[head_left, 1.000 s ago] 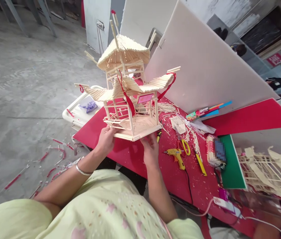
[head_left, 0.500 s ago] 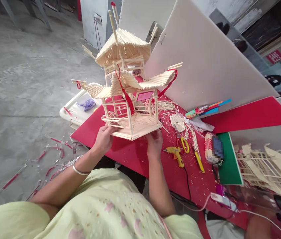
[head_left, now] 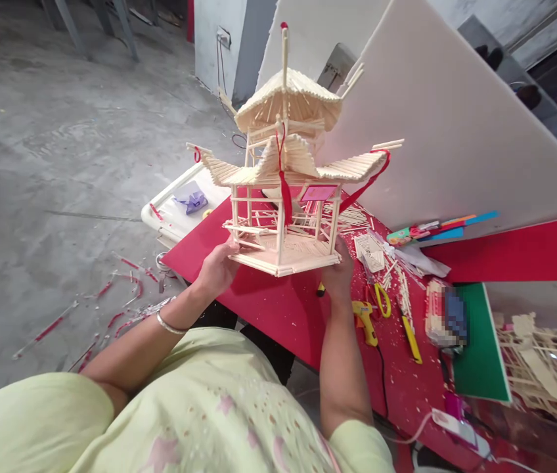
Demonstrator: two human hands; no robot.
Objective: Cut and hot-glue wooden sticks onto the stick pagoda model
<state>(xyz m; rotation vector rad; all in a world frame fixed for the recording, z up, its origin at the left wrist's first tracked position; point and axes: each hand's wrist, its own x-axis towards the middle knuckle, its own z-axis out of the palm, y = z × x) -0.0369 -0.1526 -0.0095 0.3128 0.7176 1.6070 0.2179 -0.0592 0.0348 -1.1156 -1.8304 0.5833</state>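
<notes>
Both hands hold up a two-tiered model pagoda built from thin pale wooden sticks, upright above the red table. My left hand grips the left edge of its base, thumb on top. My right hand grips the right edge, its fingers partly hidden under and behind the base. A red tassel hangs from the front corner of the lower roof. Red ribbon hangs at the right corner, and a pink panel sits under the eave.
On the red table lie a yellow glue gun, yellow-handled scissors, a yellow cutter and loose sticks. White boards stand behind. Another stick model is at right, beyond a green board. A white plastic surface stands at left.
The pagoda has turned slightly in my hands, so its front corner and top spire now line up. My view has shifted left, and the pagoda sits further right in it.
</notes>
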